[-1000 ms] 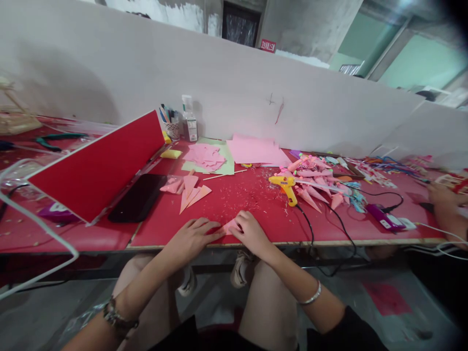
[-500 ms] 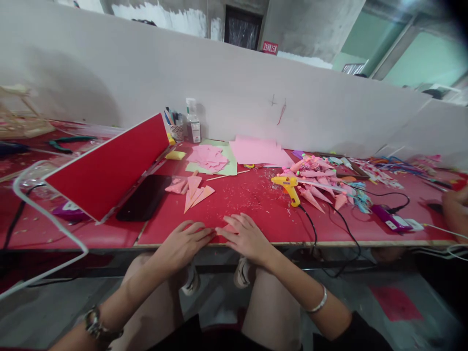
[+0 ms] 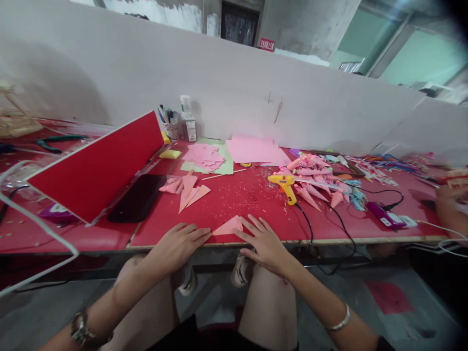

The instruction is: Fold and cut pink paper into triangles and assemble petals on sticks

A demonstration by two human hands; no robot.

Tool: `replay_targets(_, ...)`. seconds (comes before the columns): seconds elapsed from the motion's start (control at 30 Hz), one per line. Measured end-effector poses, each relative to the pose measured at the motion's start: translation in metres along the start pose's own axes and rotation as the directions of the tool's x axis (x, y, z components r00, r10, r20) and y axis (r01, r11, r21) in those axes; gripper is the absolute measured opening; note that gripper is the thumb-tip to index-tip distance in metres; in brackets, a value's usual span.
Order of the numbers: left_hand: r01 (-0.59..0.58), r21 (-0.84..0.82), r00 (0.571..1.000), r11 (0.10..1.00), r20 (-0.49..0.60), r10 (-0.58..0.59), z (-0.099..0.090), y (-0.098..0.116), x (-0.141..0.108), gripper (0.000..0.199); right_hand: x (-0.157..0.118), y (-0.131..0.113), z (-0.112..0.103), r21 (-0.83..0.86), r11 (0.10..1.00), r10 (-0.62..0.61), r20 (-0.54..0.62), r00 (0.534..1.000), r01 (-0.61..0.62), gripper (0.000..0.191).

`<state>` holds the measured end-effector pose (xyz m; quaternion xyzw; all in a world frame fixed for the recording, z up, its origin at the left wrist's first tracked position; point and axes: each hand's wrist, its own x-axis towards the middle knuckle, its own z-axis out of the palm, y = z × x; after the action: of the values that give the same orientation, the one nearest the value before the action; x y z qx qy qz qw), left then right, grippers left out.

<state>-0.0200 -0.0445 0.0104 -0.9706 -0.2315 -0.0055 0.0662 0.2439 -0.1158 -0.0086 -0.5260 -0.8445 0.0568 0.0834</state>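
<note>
A folded pink paper triangle (image 3: 228,226) lies at the table's front edge, its narrow tip to the left. My left hand (image 3: 185,242) rests flat at that edge with fingers stretched out and fingertips at the tip; its thumb is hidden. My right hand (image 3: 263,242) is spread open, its fingertips touching the triangle's wide end. Behind them lie more folded paper triangles (image 3: 193,195). A yellow glue gun (image 3: 285,186) lies beside a pile of pink paper cones (image 3: 312,179) on the right.
Pink paper sheets (image 3: 256,150) and cut pink pieces (image 3: 204,156) lie at the back. A red board (image 3: 98,168) leans over a black phone (image 3: 137,199) on the left. A bottle (image 3: 188,122), a pen cup (image 3: 170,129) and a purple power block (image 3: 385,216) stand around. A person's arm (image 3: 451,204) is far right.
My right hand has moved right and spread, uncovering the paper triangle that was mostly hidden under the fingers. My left hand stays near the triangle's tip. The view has shifted slightly.
</note>
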Motion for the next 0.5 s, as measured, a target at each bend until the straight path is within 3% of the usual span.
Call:
replay_targets(0.17,-0.002,0.015,1.0,1.0,0.018,0.001,0.001,-0.001,0.001,0.045,-0.011,0.005,-0.003,0.002,0.999,0.035,0.008,0.999,-0.035,0.051)
replay_targets(0.3,-0.009,0.049,0.999,0.999,0.031,0.008,-0.005,0.003,0.003,0.044,-0.007,0.007,-0.014,-0.006,1.0,-0.024,0.009,1.0,0.024,0.047)
replay_targets(0.43,-0.009,0.118,0.999,0.993,0.048,0.004,-0.009,0.01,0.001,0.047,0.013,0.002,-0.025,0.086,0.993,-0.074,-0.1,0.992,0.082,0.032)
replay_targets(0.5,0.0,0.132,0.999,0.991,0.05,-0.007,-0.008,0.013,0.0,0.048,0.026,-0.002,-0.025,0.196,0.977,-0.057,-0.156,0.986,0.087,0.034)
